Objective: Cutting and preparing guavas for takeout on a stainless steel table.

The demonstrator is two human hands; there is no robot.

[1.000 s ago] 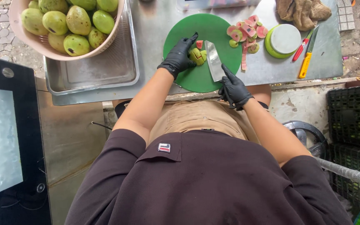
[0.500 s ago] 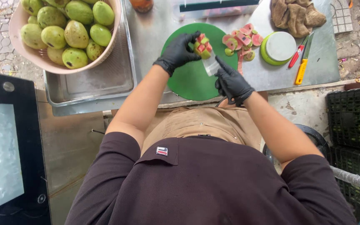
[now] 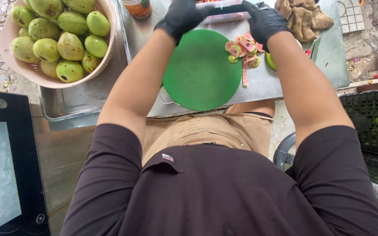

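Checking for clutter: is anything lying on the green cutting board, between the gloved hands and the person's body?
Nothing visible lies on the green cutting board. The fruit scraps sit beside its right edge; both gloved hands, left hand and right hand, are beyond its far edge.

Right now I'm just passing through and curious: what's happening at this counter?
A person in black gloves works fruit at a metal counter. Both hands, left hand and right hand, are raised beyond the round green cutting board, which lies bare, and together hold a knife level over a tray. Pink-fleshed fruit scraps lie beside the board. A pink bowl of green fruit sits to the left.
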